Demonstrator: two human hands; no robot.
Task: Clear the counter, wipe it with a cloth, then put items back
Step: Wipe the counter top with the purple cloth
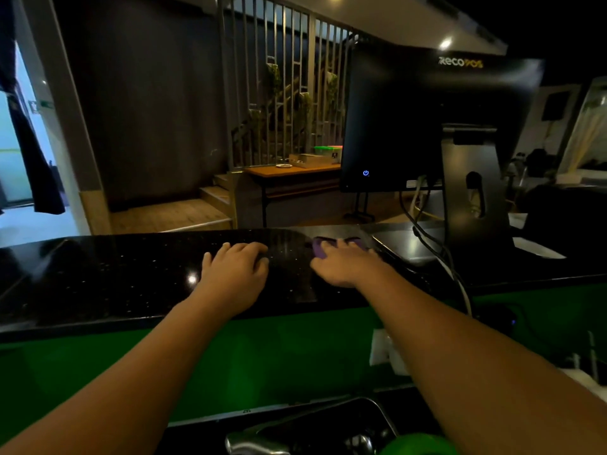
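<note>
The black speckled counter (124, 274) runs across the middle of the view. My right hand (345, 262) lies flat on a purple cloth (319, 247) and presses it onto the counter, close to the monitor's base. The cloth shows only at my fingertips; the rest is under my palm. My left hand (235, 267) rests on the bare counter to the left of the cloth, fingers slightly bent, holding nothing.
A black POS monitor (427, 119) on a grey stand (473, 192) stands at the right of the counter, with cables (440, 254) trailing over its edge. A green panel (262, 356) drops below the counter. A sink rim and tap (295, 438) lie at the bottom.
</note>
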